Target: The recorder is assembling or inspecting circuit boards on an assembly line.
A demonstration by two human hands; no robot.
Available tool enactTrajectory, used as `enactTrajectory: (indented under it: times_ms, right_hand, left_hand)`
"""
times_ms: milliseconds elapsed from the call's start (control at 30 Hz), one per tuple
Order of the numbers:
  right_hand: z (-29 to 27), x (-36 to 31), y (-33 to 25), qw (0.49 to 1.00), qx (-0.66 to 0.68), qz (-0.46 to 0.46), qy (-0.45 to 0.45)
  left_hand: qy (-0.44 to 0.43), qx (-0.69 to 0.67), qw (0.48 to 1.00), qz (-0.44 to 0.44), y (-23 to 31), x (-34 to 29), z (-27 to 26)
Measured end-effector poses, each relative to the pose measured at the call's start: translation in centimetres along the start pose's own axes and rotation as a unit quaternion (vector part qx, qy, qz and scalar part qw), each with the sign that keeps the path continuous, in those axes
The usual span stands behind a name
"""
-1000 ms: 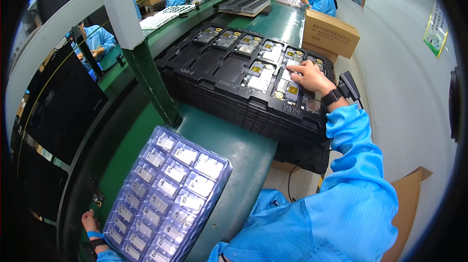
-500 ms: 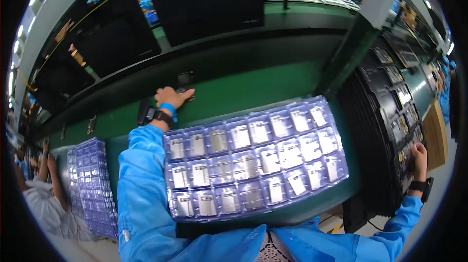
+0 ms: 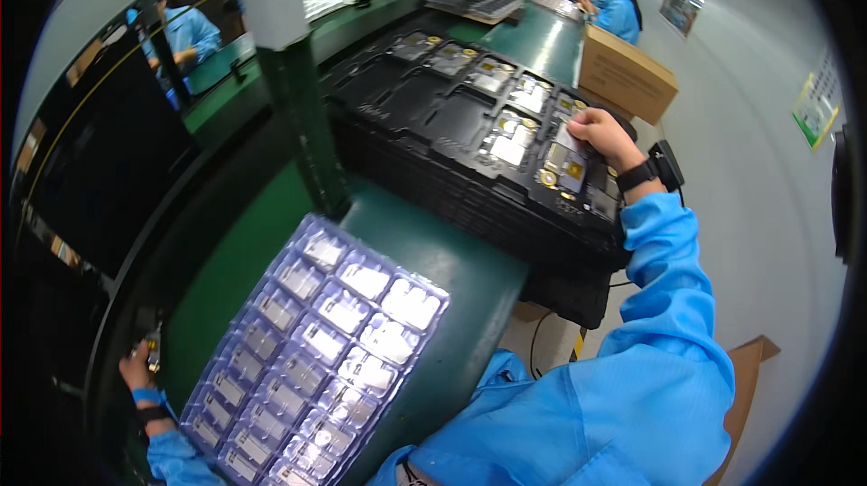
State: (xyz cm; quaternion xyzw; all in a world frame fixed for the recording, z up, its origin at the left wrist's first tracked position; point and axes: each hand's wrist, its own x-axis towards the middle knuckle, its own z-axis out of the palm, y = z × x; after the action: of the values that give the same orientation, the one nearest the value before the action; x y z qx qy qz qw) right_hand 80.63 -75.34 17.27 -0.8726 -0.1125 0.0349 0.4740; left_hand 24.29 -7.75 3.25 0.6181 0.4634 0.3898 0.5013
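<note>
At far left, my left hand [image 3: 135, 367] is closed on the edge of a small dark electronic part with a gold spot [image 3: 154, 346], low over the green bench. My right hand [image 3: 607, 137] reaches into the top black tray [image 3: 397, 120] of a tall stack. Its thumb and fingers pinch a flat silver-grey electronic part [image 3: 567, 136] in one pocket. Several similar silver parts with gold rings [image 3: 508, 144] lie in neighbouring pockets; other pockets at the tray's near left are bare. Between my arms lies a clear plastic blister tray [image 3: 312, 280] with pale flat pieces in its pockets.
A green post [image 3: 312, 129] rises between the blister tray and the black stack. A cardboard box [image 3: 628, 73] stands beyond the stack by the wall. Workers in blue [image 3: 619, 12] sit farther along the green bench [image 3: 542, 39]. Dark panels [image 3: 117, 161] line the left.
My view has swung to the right, bringing the black tray stack to the middle. My right hand has moved to a part in its top tray. My left hand stays at the bench.
</note>
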Motion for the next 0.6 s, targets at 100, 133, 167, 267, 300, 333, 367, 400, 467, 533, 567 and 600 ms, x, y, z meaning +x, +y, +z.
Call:
enactTrajectory:
  times_ms: [100, 133, 167, 267, 300, 333, 367, 400, 467, 533, 567, 600]
  right_hand:
    - [-1.4, 0.0, 0.2, 0.999, 0.025, -0.016, -0.013]
    - [-1.5, 0.4, 1.2, 0.999, 0.028, -0.013, -0.008]
    - [-1.4, 0.8, 1.9, 0.999, -0.041, -0.029, -0.003]
    - [-0.7, -0.2, 1.4, 0.972, -0.228, -0.05, 0.04]
    - [-0.4, -1.4, 0.1, 0.948, -0.299, -0.072, 0.086]
    - [0.0, -1.7, 0.1, 0.948, -0.297, -0.071, 0.085]
    - [0.4, -1.9, 0.0, 0.927, -0.347, -0.093, 0.111]
    - [0.6, -2.1, 0.1, 0.902, -0.394, -0.114, 0.137]
    - [0.5, -2.8, -0.6, 0.903, -0.382, -0.134, 0.147]
    - [0.5, -4.4, -2.9, 0.912, -0.326, -0.194, 0.154]
    - [0.3, -6.4, -4.8, 0.92, -0.278, -0.236, 0.141]
    - [0.4, -8.4, -6.0, 0.915, -0.221, -0.317, 0.114]
  left_hand:
    - [-0.013, -0.03, 0.999, 0.002, 3.2, -1.5, -0.6]
    - [0.004, -0.029, 1.0, -0.003, 4.8, -2.5, -0.5]
    - [0.025, -0.029, 0.999, -0.009, 5.9, -3.4, -0.6]
    - [0.007, -0.066, 0.998, 0.005, 6.6, -4.1, -3.0]
    - [0.006, -0.071, 0.997, 0.005, 7.1, -4.8, -3.3]
    - [0.007, -0.069, 0.998, 0.006, 7.8, -5.6, -3.6]
    - [0.019, -0.07, 0.997, -0.005, 8.7, -7.0, -3.7]
    - [0.032, -0.07, 0.997, -0.016, 9.4, -8.0, -3.8]
    - [-0.022, -0.111, 0.994, -0.006, 10.1, -9.1, -5.5]
    - [-0.038, -0.185, 0.982, 0.029, 11.7, -12.6, -5.4]
    - [0.009, -0.214, 0.975, 0.055, 13.0, -14.8, -3.1]
    - [-0.011, -0.264, 0.963, 0.048, 13.4, -16.1, -3.1]
